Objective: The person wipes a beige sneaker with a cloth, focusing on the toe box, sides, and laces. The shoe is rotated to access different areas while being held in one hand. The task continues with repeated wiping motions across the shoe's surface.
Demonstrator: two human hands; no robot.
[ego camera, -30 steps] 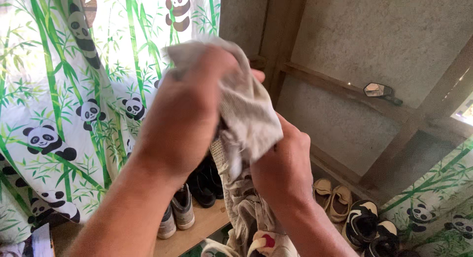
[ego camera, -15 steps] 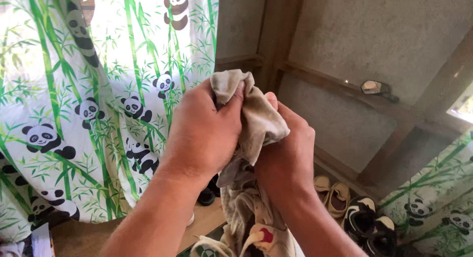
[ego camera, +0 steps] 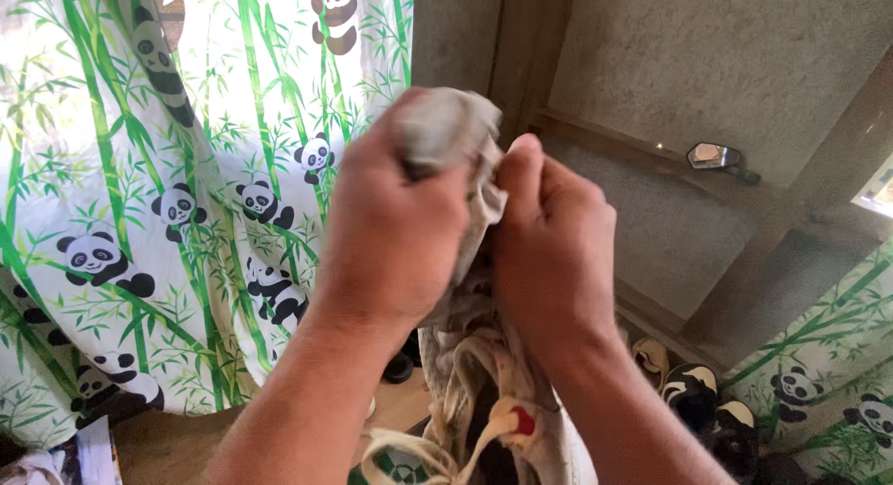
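My left hand (ego camera: 395,225) and right hand (ego camera: 553,248) are both clamped on the beige cloth (ego camera: 465,150) — bunched tight. I'd best grip near its edge, pulling evenly so it smooths out

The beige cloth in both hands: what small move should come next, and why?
Probably pull the hands apart to spread the beige cloth. The left hand and the right hand both grip its top, bunched close together, and the rest hangs crumpled below them.
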